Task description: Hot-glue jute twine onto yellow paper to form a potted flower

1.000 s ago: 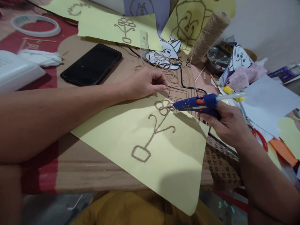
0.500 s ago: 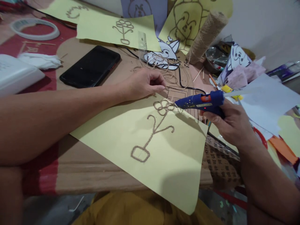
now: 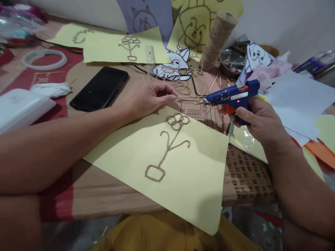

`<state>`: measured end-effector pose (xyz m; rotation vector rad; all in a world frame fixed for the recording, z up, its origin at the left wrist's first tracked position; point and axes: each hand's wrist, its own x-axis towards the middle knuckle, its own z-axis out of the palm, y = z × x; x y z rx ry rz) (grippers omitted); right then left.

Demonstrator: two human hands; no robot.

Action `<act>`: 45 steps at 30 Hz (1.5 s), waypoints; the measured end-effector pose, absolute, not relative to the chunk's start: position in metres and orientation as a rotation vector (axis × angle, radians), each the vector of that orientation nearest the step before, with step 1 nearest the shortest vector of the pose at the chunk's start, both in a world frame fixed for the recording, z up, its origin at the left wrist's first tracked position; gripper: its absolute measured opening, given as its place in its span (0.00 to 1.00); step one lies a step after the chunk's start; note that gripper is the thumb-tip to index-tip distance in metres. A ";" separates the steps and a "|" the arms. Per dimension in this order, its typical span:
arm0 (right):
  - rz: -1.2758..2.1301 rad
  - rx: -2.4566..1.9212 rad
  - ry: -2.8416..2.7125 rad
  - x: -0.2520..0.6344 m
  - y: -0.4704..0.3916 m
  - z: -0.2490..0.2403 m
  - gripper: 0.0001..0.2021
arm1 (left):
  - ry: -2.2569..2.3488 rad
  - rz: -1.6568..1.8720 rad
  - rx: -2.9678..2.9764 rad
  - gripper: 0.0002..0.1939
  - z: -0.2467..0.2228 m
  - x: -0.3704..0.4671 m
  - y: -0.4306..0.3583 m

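My right hand (image 3: 258,116) is wrapped round a blue hot glue gun (image 3: 230,96), whose red light is on and whose metal nozzle points left, raised off the paper. My left hand (image 3: 157,94) is pinched at the thumb and forefinger on a thin strand of twine, at the upper edge of a yellow sheet (image 3: 193,188). On that sheet a potted flower (image 3: 171,143) is outlined in brown twine, with looped petals, a stem, two curled leaves and a pot. Loose twine (image 3: 184,87) lies in coils behind my left fingers.
A black phone (image 3: 99,89) lies left of my left hand, near a tape roll (image 3: 44,66) and a white box (image 3: 23,109). Behind stand a twine spool (image 3: 218,40) and another yellow sheet (image 3: 104,52) with a twine flower. Papers (image 3: 300,101) lie to the right.
The glue gun has moved up and right, away from the flower petals, and its nozzle is now off the sheet. My left hand keeps its pinch. The view has shifted slightly.
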<state>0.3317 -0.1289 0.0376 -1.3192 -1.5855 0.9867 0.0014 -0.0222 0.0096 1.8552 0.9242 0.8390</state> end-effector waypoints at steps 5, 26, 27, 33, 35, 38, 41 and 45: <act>1.074 -1.250 -1.468 0.331 -0.129 0.041 0.13 | 0.949 0.787 1.758 0.10 0.007 0.000 -0.022; 1.076 -1.280 -1.705 0.342 -0.122 0.037 0.20 | 0.952 0.763 1.791 0.09 0.007 0.002 -0.022; 1.085 -1.273 -1.710 0.341 -0.122 0.037 0.20 | 0.957 0.761 1.792 0.09 0.007 0.002 -0.022; 1.159 -1.235 -1.676 0.341 -0.121 0.033 0.20 | 0.964 0.721 1.799 0.09 0.009 0.002 -0.023; 1.156 -1.247 -1.684 0.341 -0.121 0.031 0.21 | 0.954 0.723 1.796 0.10 0.008 0.001 -0.022; 1.184 -1.252 -1.686 0.342 -0.121 0.031 0.21 | 0.953 0.733 1.827 0.10 0.007 0.000 -0.021; 1.225 -1.256 -1.677 0.343 -0.122 0.031 0.19 | 0.970 0.741 1.861 0.09 0.008 0.001 -0.021; 1.233 -1.266 -1.640 0.344 -0.123 0.032 0.19 | 0.975 0.791 1.860 0.07 0.007 0.003 -0.019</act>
